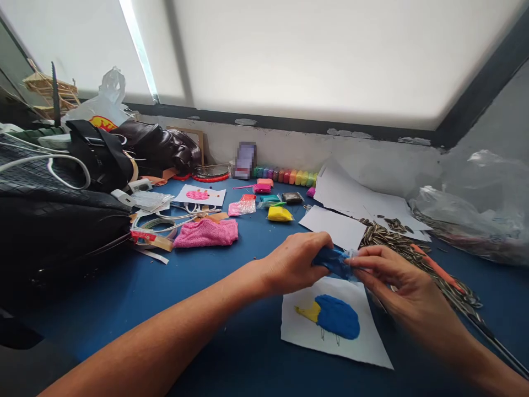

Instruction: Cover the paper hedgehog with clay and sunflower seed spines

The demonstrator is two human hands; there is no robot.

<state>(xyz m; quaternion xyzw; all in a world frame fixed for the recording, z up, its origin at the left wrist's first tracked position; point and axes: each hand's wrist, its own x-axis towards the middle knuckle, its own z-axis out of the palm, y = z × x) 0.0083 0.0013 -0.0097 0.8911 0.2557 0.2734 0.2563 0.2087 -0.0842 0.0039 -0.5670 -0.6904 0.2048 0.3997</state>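
Just above a paper picture, my left hand (pixel 295 262) is closed round a blue clay packet (pixel 336 263) in clear plastic. My right hand (pixel 397 281) pinches the crinkled right end of the same packet between thumb and fingers. Below them lies a white sheet (pixel 297 331) with an animal shape on it. Its body is a thick blue clay patch (pixel 336 317), its head is yellow, and thin legs are drawn in pencil. Part of the sheet's top edge is hidden behind my hands and the packet.
Sunflower seeds (pixel 384 237) and an orange tool (pixel 438 268) lie to the right. Further back are a yellow clay packet (pixel 280 213), a pink cloth (pixel 206 232), white papers (pixel 363 198) and a row of coloured clay (pixel 285 176). A black bag (pixel 61 231) stands left.
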